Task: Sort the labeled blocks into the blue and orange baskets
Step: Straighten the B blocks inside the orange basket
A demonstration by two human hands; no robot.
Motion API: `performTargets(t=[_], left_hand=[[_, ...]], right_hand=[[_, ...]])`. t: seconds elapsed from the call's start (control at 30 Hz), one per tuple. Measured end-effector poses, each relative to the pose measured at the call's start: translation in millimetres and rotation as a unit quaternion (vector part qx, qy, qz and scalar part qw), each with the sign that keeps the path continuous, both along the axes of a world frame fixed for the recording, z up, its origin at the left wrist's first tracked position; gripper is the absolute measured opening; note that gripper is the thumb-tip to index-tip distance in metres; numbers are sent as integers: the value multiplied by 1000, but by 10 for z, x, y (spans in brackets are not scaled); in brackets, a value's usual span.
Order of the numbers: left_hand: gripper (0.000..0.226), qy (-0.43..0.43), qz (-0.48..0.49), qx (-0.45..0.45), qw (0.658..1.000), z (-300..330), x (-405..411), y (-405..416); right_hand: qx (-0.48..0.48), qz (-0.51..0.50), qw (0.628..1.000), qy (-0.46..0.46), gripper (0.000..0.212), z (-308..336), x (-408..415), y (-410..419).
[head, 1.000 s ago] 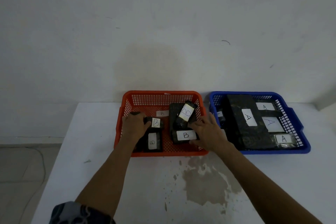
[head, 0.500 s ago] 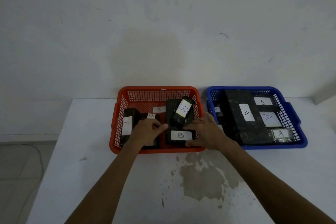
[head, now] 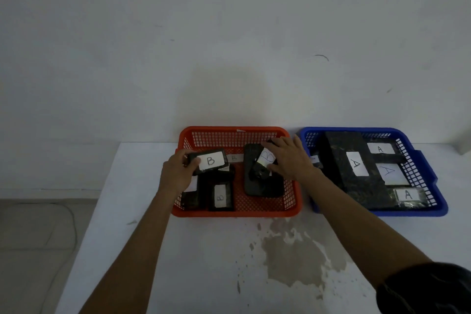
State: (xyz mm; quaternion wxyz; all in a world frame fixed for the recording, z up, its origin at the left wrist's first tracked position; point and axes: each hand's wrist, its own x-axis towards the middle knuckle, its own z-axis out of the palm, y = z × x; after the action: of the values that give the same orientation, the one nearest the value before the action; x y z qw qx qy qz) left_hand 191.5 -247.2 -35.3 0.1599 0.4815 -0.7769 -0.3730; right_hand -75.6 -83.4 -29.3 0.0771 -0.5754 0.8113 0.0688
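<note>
— Holding anything, the left hand (head: 177, 173)?

— Yes, its fingers are curling round the left end of a black rectangular block with a white paper label marked B (head: 209, 161). The block is sitting raised above the other pieces in the orange plastic mesh basket (head: 230, 132), and its long axis is running out sideways from the palm toward the other hand, label facing up.

— And the right hand (head: 290, 159)?

— It is reaching in over the basket's right half, fingers spread and fairly straight, lying against a smaller tilted black block with a white B label (head: 265, 160). That block is leaning on a larger flat dark slab (head: 262, 186) just under the palm. I am reading it as touching, not gripping; whether the thumb is pinching underneath, I cannot tell.

— Which relation is the coming move turning on?

— I am judging that the held block is going down somewhere in this same basket. Directly below the left hand's fingers another black block with an upright B label (head: 220, 197) is already lying with its long axis pointing toward the wrist, so the held piece is sitting crosswise to it. The left hand is plainly the nearer one to that spot.

— And the blue plastic mesh basket (head: 418, 158)?

— It is sitting beyond the right forearm, holding dark blocks labelled A (head: 356, 163); neither hand is touching it.
</note>
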Motion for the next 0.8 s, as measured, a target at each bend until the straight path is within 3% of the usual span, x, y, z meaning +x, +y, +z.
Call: performTargets(t=[0.17,0.37,0.43,0.63,0.8], left_hand=[[26,-15,-28,-42,999,-39,-199,-298],[26,-75,-119,-71,987,-135,-630,-594],[24,-102,-122,-95,983,-187,-698,-651],[20,-168,-106,-186,962,-344,-723,-613],[23,-259,-134,-239,926,-468,-762,-600]], right_hand=[[106,26,993,36,97,-132,-188,-180],[90,38,994,57,111,-236,-315,-188],[56,43,997,39,104,-242,-328,-173],[-30,6,994,-105,53,-51,-363,-93],[-52,-28,971,-231,37,196,-338,166]])
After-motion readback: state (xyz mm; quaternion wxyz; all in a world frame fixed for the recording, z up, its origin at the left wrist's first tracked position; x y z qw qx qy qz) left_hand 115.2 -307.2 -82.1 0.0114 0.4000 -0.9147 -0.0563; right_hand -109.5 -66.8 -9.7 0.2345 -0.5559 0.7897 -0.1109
